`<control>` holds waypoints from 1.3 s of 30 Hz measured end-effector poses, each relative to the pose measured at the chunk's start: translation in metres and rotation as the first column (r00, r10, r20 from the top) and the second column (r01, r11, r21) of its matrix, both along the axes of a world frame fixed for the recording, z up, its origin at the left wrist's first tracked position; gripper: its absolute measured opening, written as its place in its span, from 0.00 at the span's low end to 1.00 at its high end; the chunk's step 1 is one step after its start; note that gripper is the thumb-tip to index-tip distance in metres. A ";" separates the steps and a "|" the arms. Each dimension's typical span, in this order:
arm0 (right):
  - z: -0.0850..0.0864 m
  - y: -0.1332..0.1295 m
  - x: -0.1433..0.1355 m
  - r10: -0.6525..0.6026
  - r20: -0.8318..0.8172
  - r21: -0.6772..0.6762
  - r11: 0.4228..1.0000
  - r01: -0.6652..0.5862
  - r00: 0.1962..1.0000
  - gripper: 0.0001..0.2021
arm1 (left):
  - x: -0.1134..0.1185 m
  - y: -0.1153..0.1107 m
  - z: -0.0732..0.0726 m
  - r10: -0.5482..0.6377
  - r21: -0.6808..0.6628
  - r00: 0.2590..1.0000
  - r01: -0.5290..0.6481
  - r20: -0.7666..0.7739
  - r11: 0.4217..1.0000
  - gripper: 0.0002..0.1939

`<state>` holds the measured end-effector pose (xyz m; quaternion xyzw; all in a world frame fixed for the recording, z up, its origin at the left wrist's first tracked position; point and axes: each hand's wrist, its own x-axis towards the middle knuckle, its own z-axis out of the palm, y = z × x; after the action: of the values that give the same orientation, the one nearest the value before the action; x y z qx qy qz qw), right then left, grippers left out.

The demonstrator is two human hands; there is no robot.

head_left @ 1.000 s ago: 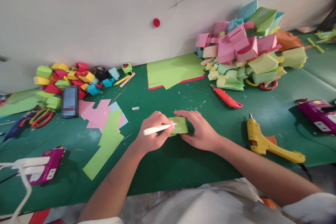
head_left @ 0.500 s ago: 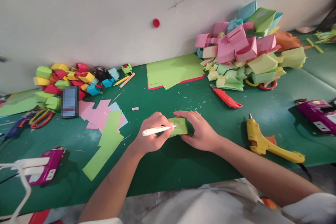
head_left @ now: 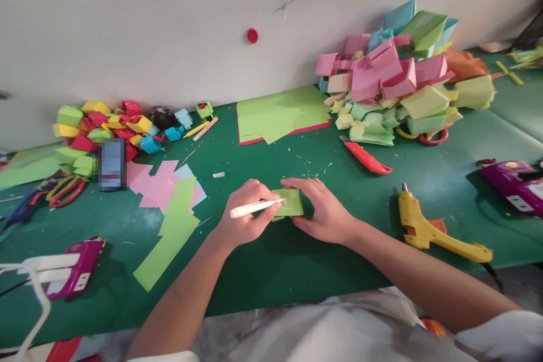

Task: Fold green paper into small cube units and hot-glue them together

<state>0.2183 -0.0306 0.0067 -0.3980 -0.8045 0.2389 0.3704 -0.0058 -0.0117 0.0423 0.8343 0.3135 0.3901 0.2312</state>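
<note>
A white marker (head_left: 250, 208) is pinched in my left hand (head_left: 247, 219), slanting up to the right. Its tip is at a small green folded paper piece (head_left: 294, 203), where faint pale marks show on the upper face. The fingers and thumb of my right hand (head_left: 321, 209) close round the right side of that piece. Left of my hands, a long green paper cutout (head_left: 175, 232) overlaps pink paper cutouts (head_left: 159, 186). The marker's cap, a small clear-white piece (head_left: 219, 175), or something like it, lies beyond my left hand.
Green sheets (head_left: 280, 113) lie by the wall. A red utility knife (head_left: 367, 157) and a yellow glue gun (head_left: 436, 232) lie to the right. Paper boxes (head_left: 382, 73) are heaped behind them; colourful paper cubes (head_left: 106, 124), scissors (head_left: 68, 191) and a purple power strip (head_left: 80, 268) are left.
The marker's tip has shifted slightly to the left on the green paper piece. Both hands keep their hold and stay nearly in place.
</note>
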 end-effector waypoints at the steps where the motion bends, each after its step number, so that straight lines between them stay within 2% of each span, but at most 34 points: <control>1: 0.000 0.000 0.000 0.001 -0.002 -0.003 1.000 -0.001 1.000 0.33 | 0.000 0.000 0.000 -0.002 0.000 1.000 0.002 0.000 1.000 0.03; 9: 0.001 0.000 0.000 0.010 -0.006 -0.009 1.000 -0.010 1.000 0.33 | 0.000 -0.001 0.002 -0.045 -0.024 0.999 0.045 0.000 0.999 0.02; 26: 0.001 0.001 -0.001 0.012 0.021 0.030 0.999 -0.013 1.000 0.33 | 0.004 -0.002 0.001 0.025 0.017 0.999 -0.025 -0.028 1.000 0.03; 39: 0.002 0.000 -0.001 0.022 0.008 0.010 1.000 -0.022 1.000 0.34 | 0.002 -0.002 0.003 -0.038 -0.029 0.999 0.038 -0.018 0.999 0.03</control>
<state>0.2175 -0.0307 0.0086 -0.3884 -0.8114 0.2376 0.3666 -0.0040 -0.0133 0.0452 0.8403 0.3052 0.3736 0.2474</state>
